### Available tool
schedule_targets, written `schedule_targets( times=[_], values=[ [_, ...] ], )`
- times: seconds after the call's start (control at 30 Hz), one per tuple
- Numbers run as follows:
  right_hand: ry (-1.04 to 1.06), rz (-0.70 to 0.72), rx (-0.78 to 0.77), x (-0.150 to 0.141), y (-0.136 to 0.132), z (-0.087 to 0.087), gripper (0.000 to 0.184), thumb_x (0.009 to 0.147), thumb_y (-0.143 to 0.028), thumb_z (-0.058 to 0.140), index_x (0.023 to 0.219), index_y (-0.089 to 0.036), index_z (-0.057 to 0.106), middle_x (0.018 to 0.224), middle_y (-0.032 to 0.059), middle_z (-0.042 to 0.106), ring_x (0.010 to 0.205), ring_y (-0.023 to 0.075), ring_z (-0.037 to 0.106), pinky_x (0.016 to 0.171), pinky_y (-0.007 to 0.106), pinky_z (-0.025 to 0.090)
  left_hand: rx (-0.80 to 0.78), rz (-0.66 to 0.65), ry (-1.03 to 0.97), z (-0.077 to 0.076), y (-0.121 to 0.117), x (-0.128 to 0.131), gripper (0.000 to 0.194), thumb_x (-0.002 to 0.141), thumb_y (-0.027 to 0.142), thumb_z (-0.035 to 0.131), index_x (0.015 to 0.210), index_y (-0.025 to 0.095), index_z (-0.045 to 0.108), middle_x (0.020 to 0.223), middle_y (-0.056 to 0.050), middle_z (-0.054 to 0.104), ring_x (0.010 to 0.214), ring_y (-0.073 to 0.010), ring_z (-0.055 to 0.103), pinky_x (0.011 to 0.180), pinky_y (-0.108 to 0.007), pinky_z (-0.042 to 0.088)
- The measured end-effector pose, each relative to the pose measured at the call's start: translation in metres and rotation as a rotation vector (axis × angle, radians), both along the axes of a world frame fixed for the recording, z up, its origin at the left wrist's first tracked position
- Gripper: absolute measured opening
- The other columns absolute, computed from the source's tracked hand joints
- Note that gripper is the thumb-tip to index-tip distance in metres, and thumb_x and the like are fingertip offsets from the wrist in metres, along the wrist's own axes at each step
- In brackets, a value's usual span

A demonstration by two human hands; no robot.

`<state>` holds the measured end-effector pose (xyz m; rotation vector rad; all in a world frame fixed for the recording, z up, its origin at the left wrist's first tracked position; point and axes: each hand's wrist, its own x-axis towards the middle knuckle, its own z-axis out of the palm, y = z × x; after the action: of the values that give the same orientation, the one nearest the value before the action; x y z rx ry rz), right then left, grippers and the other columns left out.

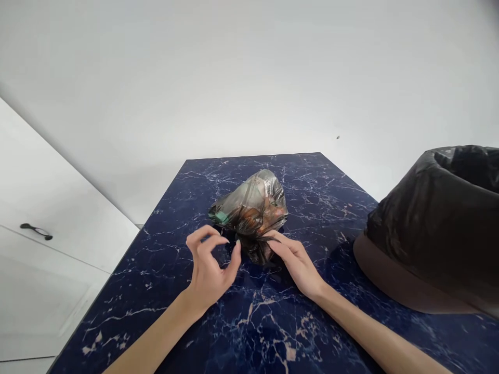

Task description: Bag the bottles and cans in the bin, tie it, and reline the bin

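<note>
A thin, see-through dark plastic bag [255, 202] lies on the blue marble-patterned table, filled with stuff that shows orange-brown, pale and green through the film. Its gathered black neck points toward me. My right hand [294, 259] pinches the right side of this neck between thumb and fingers. Just left of the neck, my left hand [210, 262] has its fingers curled and its thumb apart from them, with a gap between; nothing shows in its grasp. Exactly what the bag contains cannot be made out.
To the right stands a brown bin [401, 283] lined with a black bag [424, 223] folded over its rim. The table [268, 332] ends near a white wall [249, 78] at the back. At left is a white cabinet [47, 280] with a dark handle [36, 231].
</note>
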<state>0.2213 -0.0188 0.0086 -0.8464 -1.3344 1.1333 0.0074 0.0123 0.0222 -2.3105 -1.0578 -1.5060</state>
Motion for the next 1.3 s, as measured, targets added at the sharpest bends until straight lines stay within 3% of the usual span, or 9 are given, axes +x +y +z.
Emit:
schedule_targets(
  times=[0.17, 0.37, 0.53, 0.7, 0.8, 0.9, 1.03, 1.17, 1.3],
  values=[
    [0.195, 0.11, -0.151, 0.003, 0.001, -0.002, 0.035, 0.099, -0.046, 0.066, 0.072, -0.022, 0.067, 0.082, 0.0045, 0.063, 0.079, 0.0218, 0.056, 0.081, 0.037, 0.051, -0.163, -0.246, 0.314, 0.001, -0.005, -0.001, 0.025, 0.105, 0.012, 0.052, 0.124, 0.028, 0.054, 0.114, -0.005, 0.075, 0.102, -0.0221, 0.074, 0.09, -0.04, 0.056],
    [0.397, 0.113, -0.259, 0.017, 0.01, -0.002, 0.039, 0.089, -0.045, 0.074, 0.063, -0.024, 0.053, 0.066, 0.0005, 0.045, 0.066, 0.0195, 0.045, 0.068, 0.036, 0.047, -0.29, -0.226, 0.408, -0.003, 0.0, 0.0, 0.023, 0.108, 0.016, 0.046, 0.119, 0.024, 0.065, 0.102, -0.003, 0.08, 0.087, -0.0211, 0.076, 0.083, -0.04, 0.053],
    [0.529, 0.132, -0.317, 0.024, 0.013, -0.001, 0.029, 0.087, -0.043, 0.077, 0.072, -0.025, 0.059, 0.079, 0.0013, 0.054, 0.074, 0.019, 0.052, 0.074, 0.034, 0.052, -0.256, -0.215, 0.358, -0.002, -0.001, 0.001, 0.019, 0.107, 0.017, 0.052, 0.116, 0.019, 0.069, 0.102, -0.005, 0.078, 0.092, -0.0215, 0.072, 0.086, -0.04, 0.05],
    [0.606, 0.151, -0.313, 0.027, 0.013, 0.005, 0.021, 0.08, -0.032, 0.087, 0.086, -0.025, 0.068, 0.101, 0.0018, 0.068, 0.091, 0.0184, 0.062, 0.087, 0.032, 0.055, -0.182, -0.131, 0.353, 0.002, 0.0, -0.001, 0.023, 0.107, 0.02, 0.054, 0.097, 0.017, 0.074, 0.09, -0.006, 0.071, 0.083, -0.0214, 0.064, 0.08, -0.04, 0.046],
    [0.66, 0.159, -0.298, 0.034, 0.013, 0.008, 0.029, 0.079, -0.022, 0.088, 0.077, -0.024, 0.059, 0.083, -0.0034, 0.062, 0.071, 0.0119, 0.054, 0.074, 0.025, 0.053, -0.182, -0.069, 0.358, 0.003, 0.003, -0.005, 0.031, 0.109, 0.02, 0.051, 0.088, 0.018, 0.073, 0.086, -0.006, 0.07, 0.081, -0.0219, 0.062, 0.082, -0.041, 0.044],
    [0.702, 0.187, -0.293, 0.043, 0.014, 0.008, 0.032, 0.078, -0.018, 0.088, 0.078, -0.024, 0.056, 0.066, -0.0084, 0.047, 0.054, 0.0082, 0.035, 0.062, 0.02, 0.047, -0.246, 0.004, 0.383, 0.003, 0.008, -0.01, 0.036, 0.112, 0.022, 0.042, 0.095, 0.019, 0.073, 0.09, -0.007, 0.074, 0.086, -0.0246, 0.064, 0.086, -0.043, 0.042],
    [0.733, 0.251, -0.28, 0.05, 0.015, 0.006, 0.023, 0.083, -0.019, 0.082, 0.087, -0.025, 0.061, 0.058, -0.0116, 0.038, 0.048, 0.0077, 0.02, 0.057, 0.018, 0.047, -0.383, 0.126, 0.391, -0.002, 0.016, -0.013, 0.032, 0.112, 0.031, 0.042, 0.098, 0.018, 0.068, 0.082, -0.008, 0.073, 0.086, -0.0293, 0.066, 0.093, -0.047, 0.042],
    [0.738, 0.389, -0.275, 0.05, 0.014, 0.005, 0.025, 0.085, -0.024, 0.083, 0.102, -0.023, 0.064, 0.062, -0.0118, 0.045, 0.045, 0.0044, 0.019, 0.052, 0.014, 0.044, -0.48, 0.185, 0.351, -0.009, 0.022, -0.015, 0.029, 0.107, 0.039, 0.051, 0.115, 0.014, 0.062, 0.073, -0.006, 0.069, 0.081, -0.0318, 0.07, 0.096, -0.05, 0.043],
    [0.687, 0.632, -0.28, 0.045, 0.009, -0.001, 0.033, 0.085, -0.028, 0.086, 0.11, -0.023, 0.064, 0.069, -0.0098, 0.058, 0.041, 0.0012, 0.03, 0.044, 0.013, 0.041, -0.569, 0.211, 0.307, -0.013, 0.029, -0.021, 0.037, 0.102, 0.036, 0.053, 0.13, 0.012, 0.053, 0.068, -0.002, 0.068, 0.08, -0.0334, 0.073, 0.1, -0.053, 0.041]
  ],
)
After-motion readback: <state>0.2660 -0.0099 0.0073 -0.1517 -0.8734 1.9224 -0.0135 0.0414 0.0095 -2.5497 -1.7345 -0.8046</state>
